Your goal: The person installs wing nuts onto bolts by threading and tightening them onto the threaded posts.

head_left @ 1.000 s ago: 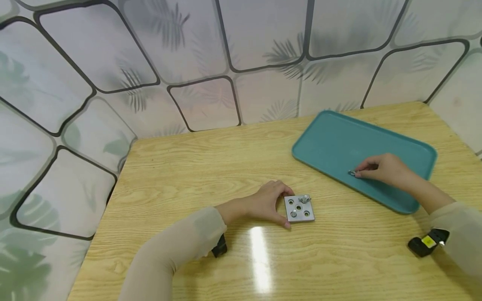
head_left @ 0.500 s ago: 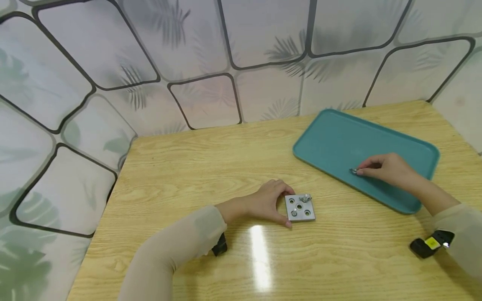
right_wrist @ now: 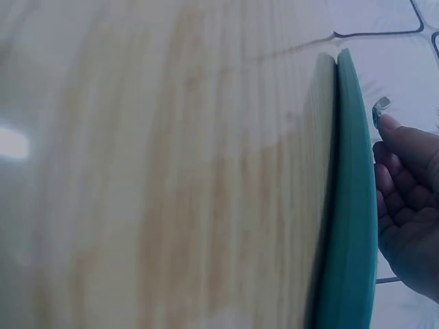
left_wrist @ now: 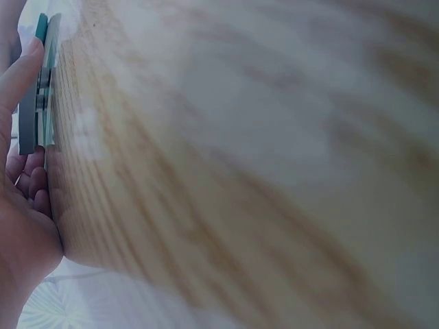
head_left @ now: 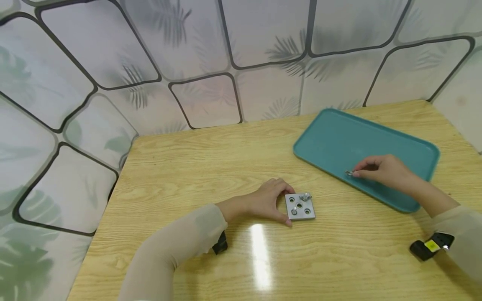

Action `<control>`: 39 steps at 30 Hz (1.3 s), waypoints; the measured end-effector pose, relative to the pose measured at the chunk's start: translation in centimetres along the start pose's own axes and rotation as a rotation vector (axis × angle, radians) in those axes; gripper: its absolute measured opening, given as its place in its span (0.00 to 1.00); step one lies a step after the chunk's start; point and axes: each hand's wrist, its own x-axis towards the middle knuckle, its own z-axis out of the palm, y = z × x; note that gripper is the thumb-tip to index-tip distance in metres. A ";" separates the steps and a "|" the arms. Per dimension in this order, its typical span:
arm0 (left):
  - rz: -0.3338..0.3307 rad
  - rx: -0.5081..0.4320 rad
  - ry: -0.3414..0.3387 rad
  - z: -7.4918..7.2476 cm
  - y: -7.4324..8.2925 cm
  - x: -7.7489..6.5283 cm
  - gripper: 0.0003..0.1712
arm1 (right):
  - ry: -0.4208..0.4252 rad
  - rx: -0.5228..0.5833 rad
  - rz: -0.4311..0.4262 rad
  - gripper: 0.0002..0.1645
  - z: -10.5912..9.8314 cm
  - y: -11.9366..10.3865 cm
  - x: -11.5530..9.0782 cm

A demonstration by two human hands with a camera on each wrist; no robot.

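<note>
A square metal plate (head_left: pixel 299 205) with several holes lies in the middle of the table. One bolt (head_left: pixel 294 211) stands up at its near left hole. At its far right hole a second bolt carries a wing nut (head_left: pixel 305 197). My left hand (head_left: pixel 266 203) grips the plate from the left, thumb at the near corner and fingers at the far one. Over the near edge of the teal tray (head_left: pixel 339 129), my right hand (head_left: pixel 384 170) pinches a small wing nut (head_left: pixel 349 173) between thumb and fingertips. The right wrist view shows this wing nut (right_wrist: pixel 381 108) poking out past the thumb.
The tray lies slanted on the wooden table (head_left: pixel 196 167), right of the plate. A patterned wall covering (head_left: pixel 263 92) rises behind the table's far edge. Black wrist cameras hang below both sleeves, the right one (head_left: pixel 431 246) close over the tabletop.
My right hand has shifted slightly over the tray, and the wing nut in its fingertips has turned a little. The left hand and the plate stay in place.
</note>
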 end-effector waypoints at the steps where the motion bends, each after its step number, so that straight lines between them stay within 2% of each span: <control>1: 0.001 0.000 0.001 0.0 -0.1 0.0 0.43 | -0.001 0.009 -0.006 0.15 0.1 -0.1 -0.1; 11: 0.004 0.007 -0.001 0.4 -0.5 -0.1 0.43 | 0.000 0.010 -0.112 0.08 1.1 -1.9 -1.0; 17: 0.009 0.006 0.002 0.3 -0.5 -0.1 0.43 | 0.010 -0.002 -0.221 0.03 1.6 -3.8 -1.7; 24: 0.013 0.013 0.012 0.2 -0.3 -0.1 0.42 | 0.007 0.019 -0.360 0.06 2.3 -5.5 -2.2; 32: 0.012 0.007 0.014 0.2 -0.3 0.0 0.43 | 0.024 0.058 -0.533 0.12 4.2 -7.6 -2.7; 39: 0.011 0.010 0.022 0.1 -0.3 0.1 0.42 | -0.020 0.146 -0.650 0.14 5.5 -9.0 -2.8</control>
